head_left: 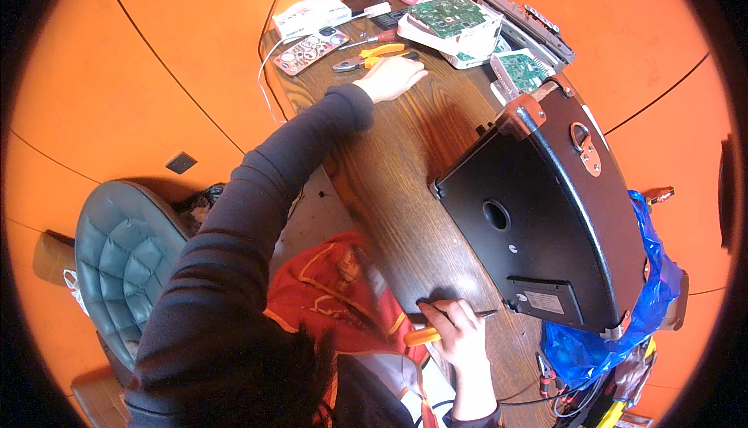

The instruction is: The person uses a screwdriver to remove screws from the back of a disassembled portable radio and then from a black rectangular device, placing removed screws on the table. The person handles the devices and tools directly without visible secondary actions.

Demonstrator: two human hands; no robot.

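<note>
My left hand [391,79] reaches to the far part of the wooden table, fingers stretched out low over the wood. Just beyond it lie pliers [381,51] with yellow handles, close to the fingers; a small dark piece [411,56] shows beside them. Near the table's front edge my right hand [458,330] is closed round a yellow-handled tool [421,337]. A thin dark tip points right from those fingers; the tool's exact kind is partly hidden. To the right stands a black speaker-like cabinet [538,217], with brown corner guards, a round hole and a rear panel.
Green circuit boards [448,16] lie at the back, near a patterned phone [311,51] and a white box [312,16]. A blue plastic bag [580,350] and cables sit beside the cabinet. A teal padded chair [128,245] stands left of the table [397,217].
</note>
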